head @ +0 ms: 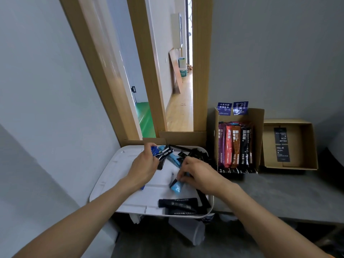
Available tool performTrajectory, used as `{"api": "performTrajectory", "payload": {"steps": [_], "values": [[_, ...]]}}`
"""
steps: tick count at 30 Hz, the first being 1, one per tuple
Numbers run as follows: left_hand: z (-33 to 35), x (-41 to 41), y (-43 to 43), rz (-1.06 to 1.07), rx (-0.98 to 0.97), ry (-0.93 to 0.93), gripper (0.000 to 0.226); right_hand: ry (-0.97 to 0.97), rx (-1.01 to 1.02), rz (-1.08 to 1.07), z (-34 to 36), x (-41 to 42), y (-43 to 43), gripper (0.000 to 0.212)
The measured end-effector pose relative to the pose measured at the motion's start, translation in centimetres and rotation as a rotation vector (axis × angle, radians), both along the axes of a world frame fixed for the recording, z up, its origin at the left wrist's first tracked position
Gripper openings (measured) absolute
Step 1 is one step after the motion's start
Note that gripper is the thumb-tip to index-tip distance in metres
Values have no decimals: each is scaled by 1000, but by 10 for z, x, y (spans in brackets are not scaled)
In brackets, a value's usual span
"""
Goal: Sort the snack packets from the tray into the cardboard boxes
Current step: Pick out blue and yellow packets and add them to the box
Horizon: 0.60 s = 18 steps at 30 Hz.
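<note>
A white tray [119, 175] lies in front of me with several stick packets on it. My left hand [144, 165] grips a small bunch of blue and black packets [162, 153] above the tray's far left. My right hand [198, 174] pinches a light blue packet [176, 187] at the tray's middle. Black packets [177, 202] lie at the tray's near right, more black ones [195, 152] at its far right. To the right stands a cardboard box [258, 116] with purple, red, brown and black packets [235, 146] standing in a row. Further right is a second cardboard box [310, 144] holding two dark cards.
The tray and boxes rest on a grey counter [279, 192] against a grey wall. A wooden door frame [202, 71] opens onto a corridor behind the tray. Blue box flaps [232, 108] stick up behind the first box. A pale bin [188, 230] stands below the counter's edge.
</note>
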<state>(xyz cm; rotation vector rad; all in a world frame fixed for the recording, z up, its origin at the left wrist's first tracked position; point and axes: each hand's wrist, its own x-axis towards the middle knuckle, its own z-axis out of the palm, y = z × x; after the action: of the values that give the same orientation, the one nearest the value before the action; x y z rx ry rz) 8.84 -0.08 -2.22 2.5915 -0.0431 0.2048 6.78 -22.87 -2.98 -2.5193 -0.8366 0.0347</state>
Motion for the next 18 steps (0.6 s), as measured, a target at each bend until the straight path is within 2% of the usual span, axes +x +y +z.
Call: {"api": "performTrajectory", "payload": {"steps": [3,7,10,13,18], "values": [[8,5,4,25,-129,-28,33,70,256,-71,5,8,13,8],[19,6,6,-10,-460,40,47,226,659,-343,12,22,28,6],[20,6,8,-2,-615,17,58,304,906,-530,12,31,35,7],[18,4,9,2,-700,62,65,430,1039,-614,11,36,42,10],[19,-1,11,-83,-741,167,75,576,1094,-651,8,43,51,18]]}}
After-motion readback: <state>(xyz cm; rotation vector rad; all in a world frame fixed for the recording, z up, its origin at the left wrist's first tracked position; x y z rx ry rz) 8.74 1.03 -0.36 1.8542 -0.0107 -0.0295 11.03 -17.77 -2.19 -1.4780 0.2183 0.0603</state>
